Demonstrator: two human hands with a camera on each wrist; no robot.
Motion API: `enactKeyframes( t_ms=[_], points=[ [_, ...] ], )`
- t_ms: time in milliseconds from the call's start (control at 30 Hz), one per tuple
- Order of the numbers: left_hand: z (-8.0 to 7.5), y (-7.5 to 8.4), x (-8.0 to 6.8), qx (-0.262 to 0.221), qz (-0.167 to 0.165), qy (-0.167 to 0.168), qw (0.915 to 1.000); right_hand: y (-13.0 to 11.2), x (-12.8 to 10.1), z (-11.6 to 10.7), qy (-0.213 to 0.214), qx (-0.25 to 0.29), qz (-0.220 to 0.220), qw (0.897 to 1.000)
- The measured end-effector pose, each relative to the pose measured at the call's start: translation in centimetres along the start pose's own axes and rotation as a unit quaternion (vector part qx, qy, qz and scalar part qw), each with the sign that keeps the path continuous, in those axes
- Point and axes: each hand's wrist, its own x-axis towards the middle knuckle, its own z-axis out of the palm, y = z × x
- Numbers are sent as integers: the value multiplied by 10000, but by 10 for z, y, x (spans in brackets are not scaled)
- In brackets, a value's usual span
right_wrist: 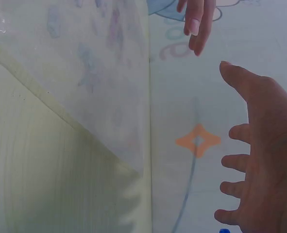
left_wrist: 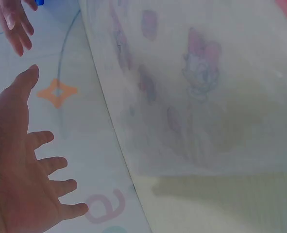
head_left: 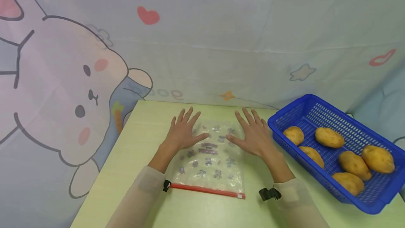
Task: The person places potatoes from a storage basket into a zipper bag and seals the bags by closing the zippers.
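A clear zip bag (head_left: 205,171) printed with small purple figures lies flat on the table, its red zip strip (head_left: 205,190) toward the person and a white slider at the strip's right end. Above the bag's left side my left hand (head_left: 181,134) is held with fingers spread and holds nothing. My right hand (head_left: 254,136) mirrors it over the right side, fingers spread and also holding nothing. In the left wrist view the left hand (left_wrist: 22,160) appears apart from the bag (left_wrist: 201,111). The right wrist view likewise shows the right hand (right_wrist: 264,150) away from the bag (right_wrist: 99,87).
A blue plastic basket (head_left: 329,185) with several potatoes (head_left: 329,137) stands at the table's right, close beside the right hand. Behind the pale yellow table (head_left: 139,126) hangs a cloth (head_left: 205,52) printed with a rabbit and hearts. Each wrist wears a black strap.
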Motion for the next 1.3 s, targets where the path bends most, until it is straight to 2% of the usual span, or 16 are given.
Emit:
enactKeyframes(
  t_ms=[200, 467, 667, 767, 867, 1000, 1133, 1233, 1300],
  points=[
    [-2, 4, 1, -188, 90, 20, 9998, -1, -3, -8, 102, 93, -75, 9999],
    [-4, 16, 3, -340, 204, 26, 9992, 3, -19, -35, 89, 242, -231, 9994],
    [-1, 41, -3, -631, 536, 30, 9966, 26, -48, -70, 494, 128, -547, 9972],
    [0, 59, -9, -1093, 717, 133, 9913, 42, -64, -89, 677, 117, -642, 9956],
    [1, 79, -12, -1783, 733, 191, 9811, 63, -78, -108, 723, 185, -556, 9957],
    [8, 104, -6, -2588, 463, 304, 9643, 98, -86, -127, 667, 437, -263, 9965],
    [15, 133, 3, -3341, 219, 321, 9417, 137, -88, -145, 469, 864, 129, 9951],
    [20, 157, 9, -3841, 26, 198, 9231, 165, -89, -155, 301, 1159, 398, 9920],
    [24, 172, 12, -4111, -97, 108, 9115, 182, -90, -158, 221, 1157, 592, 9913]
  ],
)
